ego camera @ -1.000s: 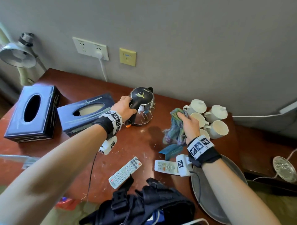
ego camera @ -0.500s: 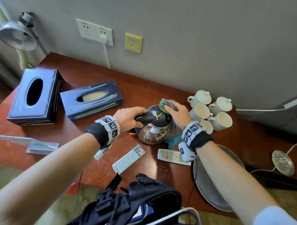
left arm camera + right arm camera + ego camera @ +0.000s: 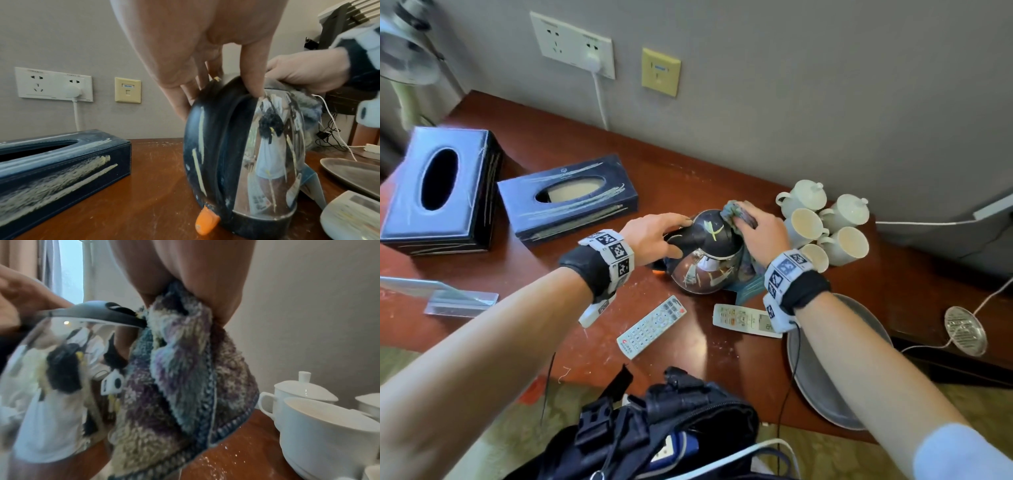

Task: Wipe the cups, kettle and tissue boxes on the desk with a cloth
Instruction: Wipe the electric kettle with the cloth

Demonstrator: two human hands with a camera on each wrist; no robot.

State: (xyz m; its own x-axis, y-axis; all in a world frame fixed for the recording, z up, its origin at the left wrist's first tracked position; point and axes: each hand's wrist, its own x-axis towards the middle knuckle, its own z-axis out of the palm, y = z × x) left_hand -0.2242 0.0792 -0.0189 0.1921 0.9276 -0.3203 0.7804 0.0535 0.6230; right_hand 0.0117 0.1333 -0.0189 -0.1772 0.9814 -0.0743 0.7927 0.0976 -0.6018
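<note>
A shiny steel kettle (image 3: 705, 270) with a black lid and handle stands mid-desk, smeared with pale streaks. My left hand (image 3: 654, 240) grips its black handle (image 3: 207, 129) from above. My right hand (image 3: 756, 236) holds a mottled blue-purple cloth (image 3: 180, 369) and presses it against the kettle's lid edge and far side. Several white cups (image 3: 822, 226), two with lids, stand just right of the kettle. Two dark blue tissue boxes (image 3: 568, 202) (image 3: 438, 185) with pale streaks lie to the left.
Two remote controls (image 3: 652, 327) (image 3: 746, 320) lie in front of the kettle. A grey round tray (image 3: 822, 370) sits at the desk's right front, a black bag (image 3: 654, 428) at the front edge. Wall sockets (image 3: 573, 44) with a plugged cable and a lamp (image 3: 404, 61) stand behind left.
The kettle was brought from near the tissue box to the middle of the desk. My right hand came over with the cloth and now rubs it on the lid and far side.
</note>
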